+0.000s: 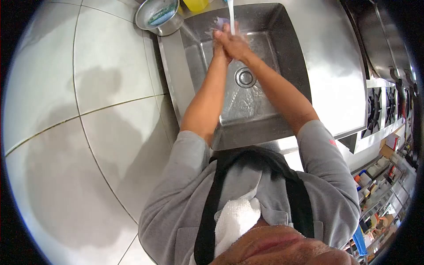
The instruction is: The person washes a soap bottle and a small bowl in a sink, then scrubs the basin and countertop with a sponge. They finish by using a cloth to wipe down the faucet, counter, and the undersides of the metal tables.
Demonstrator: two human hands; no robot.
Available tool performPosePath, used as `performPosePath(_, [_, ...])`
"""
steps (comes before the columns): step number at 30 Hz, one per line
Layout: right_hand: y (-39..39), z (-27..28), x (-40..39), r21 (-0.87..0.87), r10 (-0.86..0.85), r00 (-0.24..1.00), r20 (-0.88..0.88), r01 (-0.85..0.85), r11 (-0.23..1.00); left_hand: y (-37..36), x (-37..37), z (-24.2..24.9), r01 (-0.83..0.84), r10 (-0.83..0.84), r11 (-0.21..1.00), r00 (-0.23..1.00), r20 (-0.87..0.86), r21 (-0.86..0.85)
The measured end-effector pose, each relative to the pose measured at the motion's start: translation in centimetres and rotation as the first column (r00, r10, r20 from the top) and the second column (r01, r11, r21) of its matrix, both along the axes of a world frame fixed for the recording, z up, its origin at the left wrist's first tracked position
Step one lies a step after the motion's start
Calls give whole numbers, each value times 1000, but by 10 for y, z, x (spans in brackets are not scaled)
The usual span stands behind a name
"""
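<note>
My left hand (220, 42) and my right hand (236, 46) are pressed together over the far part of a steel sink (282, 110). The fingers of my right hand fold across my left hand. A white tap (232, 17) comes down right at them, and water splashes around the fingers. A blurred pale purple patch (222, 21) shows just past my fingertips; I cannot tell whether my hands hold it. Below my wrists lies the round drain (245, 77), with water running over the basin floor around it.
A metal bowl (170, 27) with a blue and green scrubbing pad (161, 16) stands at the sink's far left corner, near a yellow container (195, 4). Steel counter (333, 66) extends right towards stove burners (374, 110). White tiles (119, 53) cover the left side.
</note>
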State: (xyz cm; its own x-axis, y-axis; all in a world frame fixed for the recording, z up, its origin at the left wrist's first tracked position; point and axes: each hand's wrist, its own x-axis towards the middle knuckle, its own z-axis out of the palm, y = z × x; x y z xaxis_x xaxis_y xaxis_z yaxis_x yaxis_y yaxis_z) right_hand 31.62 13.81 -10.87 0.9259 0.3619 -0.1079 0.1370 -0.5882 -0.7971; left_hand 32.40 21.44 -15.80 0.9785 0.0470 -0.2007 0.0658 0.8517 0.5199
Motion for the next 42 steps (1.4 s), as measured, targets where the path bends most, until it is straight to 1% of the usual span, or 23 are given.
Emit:
performPosePath(3, [-31, -18, 11, 422, 32, 992, -122, 23, 906, 11, -9, 24, 114, -90, 965, 990, -108, 235])
performPosePath(5, [-60, -15, -3, 208, 160, 925, 345, -241, 948, 30, -7, 40, 297, -285, 837, 954, -98, 459])
performPosePath(6, [-70, -6, -11, 57, 252, 804, 539, -333, 941, 43, -6, 45, 523, -526, 775, 845, -96, 356])
performPosePath(9, [-80, 21, -26, -234, 416, 673, 611, -349, 908, 50, -18, 67, 820, -793, 537, 570, -214, 195])
performPosePath(10, [-78, 11, -20, -128, 330, 616, 715, -349, 928, 42, -28, 81, 843, -819, 471, 527, -225, 260])
performPosePath(13, [-84, 1, -11, -25, 321, 681, 657, -407, 913, 25, -34, 96, 921, -889, 329, 376, -262, 207])
performPosePath(15, [-85, -1, -4, -118, 398, 736, 547, -403, 908, 15, -40, 100, 861, -725, 208, 455, -518, 465])
performPosePath(17, [-78, -3, -5, -296, 401, 862, 310, -314, 902, 4, -39, 95, 701, -509, -77, 584, -632, 709])
performPosePath(18, [-71, 4, -9, -412, 376, 884, 276, -245, 878, 2, -34, 75, 460, -451, -369, 672, -588, 808])
performPosePath(19, [-66, -2, -8, -440, 374, 889, 264, -234, 867, 8, -31, 50, 297, -439, -406, 766, -470, 864])
performPosePath(21, [-58, -14, 2, -499, 368, 897, 244, -209, 841, 13, -29, 24, -50, -435, -477, 881, -186, 877])
performPosePath(24, [-51, -10, 12, -242, 195, 978, -79, -208, 948, 18, -22, 60, -99, -431, -673, 858, -280, 733])
performPosePath(27, [-67, 1, 14, 213, 145, 715, -684, 6, 977, 13, -15, 80, -110, -405, -666, 884, -234, 738])
performPosePath(28, [-75, -3, 17, 234, 109, 640, -760, 114, 966, 11, -8, 71, -42, -320, -551, 933, -164, 833])
performPosePath(30, [-93, 28, 9, -21, -123, 765, -632, 142, 990, 3, 4, 28, 37, -122, -252, 990, -69, 967])
performPosePath(31, [-103, 39, 8, -147, -231, 810, -538, 180, 973, 2, 5, 19, 174, -62, 156, 984, -167, 972])
performPosePath(32, [-128, 29, 12, -122, -236, 914, -330, 207, 971, 6, 3, 11, 267, -52, 541, 957, -285, 798])
performPosePath(33, [-162, 17, 17, -93, -230, 968, -104, 221, 971, 8, 3, 2, 293, -93, 829, 912, -398, 476])
performPosePath(35, [-207, 28, 8, -123, -380, 876, 298, 430, 894, 1, 7, -27, 170, -9, 951, 848, -530, 256])
performPosePath(37, [-238, 29, 4, -242, -522, 779, 347, 612, 753, -9, 19, -49, 25, 20, 997, 814, -580, 70])
performPosePath(39, [-258, 6, -9, -292, -523, 693, 495, 700, 651, -28, 60, -42, 10, -38, 997, 929, -368, -76])
performPosePath(41, [-273, -9, -21, -177, -479, 686, 547, 655, 735, -37, 79, -18, 48, -67, 996, 966, -250, -81])
performPosePath(42, [-274, -14, -26, -159, -459, 670, 583, 648, 744, -31, 78, -44, -4, -25, 994, 964, -266, -110])
